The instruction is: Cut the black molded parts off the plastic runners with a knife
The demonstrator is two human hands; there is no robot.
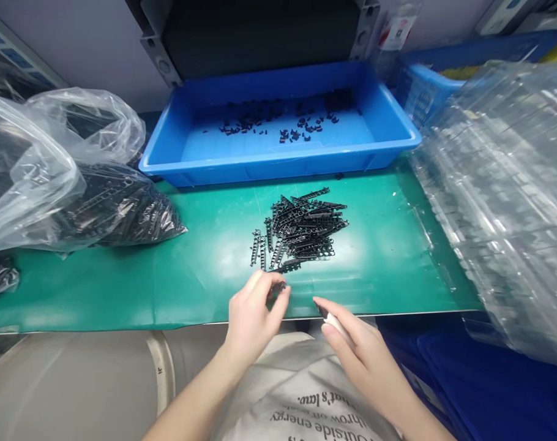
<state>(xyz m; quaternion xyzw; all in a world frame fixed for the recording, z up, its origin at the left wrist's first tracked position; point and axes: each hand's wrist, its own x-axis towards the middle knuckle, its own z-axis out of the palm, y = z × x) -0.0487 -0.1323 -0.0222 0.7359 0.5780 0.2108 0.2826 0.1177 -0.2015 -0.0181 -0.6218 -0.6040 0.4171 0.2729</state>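
Observation:
A heap of thin black ladder-like plastic strips [306,226] lies on the green mat [205,269]. Just in front of it, my left hand [255,306] is closed on a small black plastic strip [278,286], mostly hidden by the fingers. To the right, near the mat's front edge, my right hand [356,343] is closed around a white-handled tool with a dark tip [331,320]; it looks like a small knife, its tip pointing up and left. The two hands are apart.
Behind the heap stands a blue tray [278,165] with many small black pieces in it. Clear plastic bags of black strips [122,202] sit at the left. Stacked clear plastic trays [503,202] lean at the right, with a blue basket [429,92] behind them.

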